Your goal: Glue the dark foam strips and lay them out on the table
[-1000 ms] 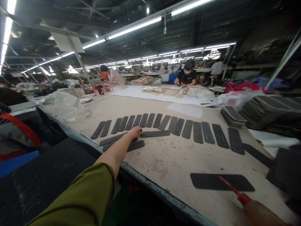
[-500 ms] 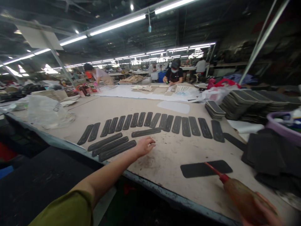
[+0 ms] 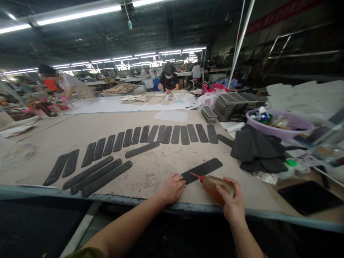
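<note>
Two bare hands share the near edge of a beige-topped table [image 3: 150,163], with a plain black strip [image 3: 205,167] lying slantwise on it in front of them. The left hand [image 3: 172,188] rests palm down, its fingers close together and their tips at the strip's lower left end; whether they pinch it or only press on it, I cannot tell. The right hand [image 3: 233,202] has its fingers and thumb clamped around an amber-brown bottle [image 3: 215,187], tilted so that its red nozzle [image 3: 197,176] points left over the strip; whether the tip touches is too small to tell. Beyond, a curved row of black pieces [image 3: 175,134] with glossy lines crosses the tabletop. Nearer, on the left, three slanted pieces [image 3: 98,175] lie side by side, and a lone piece [image 3: 142,149] lies between them and the row. To the right are a loose heap of black pieces [image 3: 254,147], a purple basin [image 3: 290,130] and neat stacks [image 3: 227,107]. Across the table, a person in a black top [image 3: 172,81] bends over pale sheets [image 3: 154,98].
</note>
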The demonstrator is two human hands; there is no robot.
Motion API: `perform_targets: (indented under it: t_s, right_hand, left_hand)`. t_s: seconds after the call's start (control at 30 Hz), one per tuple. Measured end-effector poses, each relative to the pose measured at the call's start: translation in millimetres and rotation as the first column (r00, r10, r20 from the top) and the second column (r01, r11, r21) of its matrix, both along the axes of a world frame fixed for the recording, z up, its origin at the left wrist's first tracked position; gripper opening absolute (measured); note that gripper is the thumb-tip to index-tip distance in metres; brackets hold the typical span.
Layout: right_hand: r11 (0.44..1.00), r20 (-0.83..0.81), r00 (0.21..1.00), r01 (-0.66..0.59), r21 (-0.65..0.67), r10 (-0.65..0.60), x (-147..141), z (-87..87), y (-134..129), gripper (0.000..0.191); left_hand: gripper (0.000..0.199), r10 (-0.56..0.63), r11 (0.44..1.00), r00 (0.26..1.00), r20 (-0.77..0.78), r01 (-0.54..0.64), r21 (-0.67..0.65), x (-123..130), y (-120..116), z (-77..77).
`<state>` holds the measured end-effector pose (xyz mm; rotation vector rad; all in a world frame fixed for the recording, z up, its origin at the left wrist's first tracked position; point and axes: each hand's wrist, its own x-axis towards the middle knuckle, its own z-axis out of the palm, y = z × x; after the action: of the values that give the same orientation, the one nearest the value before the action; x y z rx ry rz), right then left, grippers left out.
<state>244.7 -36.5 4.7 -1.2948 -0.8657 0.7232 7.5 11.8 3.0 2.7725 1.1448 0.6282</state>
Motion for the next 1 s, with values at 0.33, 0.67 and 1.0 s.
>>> perform_targets:
  t_s: [0.33,0.67,1.0]
  right_hand:
    - [0.986,0.138,0.978,-0.15,-0.077,0.16,-19.6,11.2,0.7,0.045]
    - [0.996,0.244,0.969,0.059,-0.06,-0.043,-6.0,15.8,7.7,0.044]
    - [0.915,0.382,0.835,0.393,0.09,-0.396,29.6,4.2,30.7,0.045]
  left_hand:
    - [0.025,0.022,1.0,0.998,0.051,-0.022,-0.005,-1.8,-3.3,-5.3]
    - [0.024,0.055,0.998,0.997,0.05,-0.056,0.031,-2.1,-4.4,-4.8]
    - [0.024,0.013,0.998,0.998,0.066,-0.017,0.062,-0.8,-3.6,-2.5]
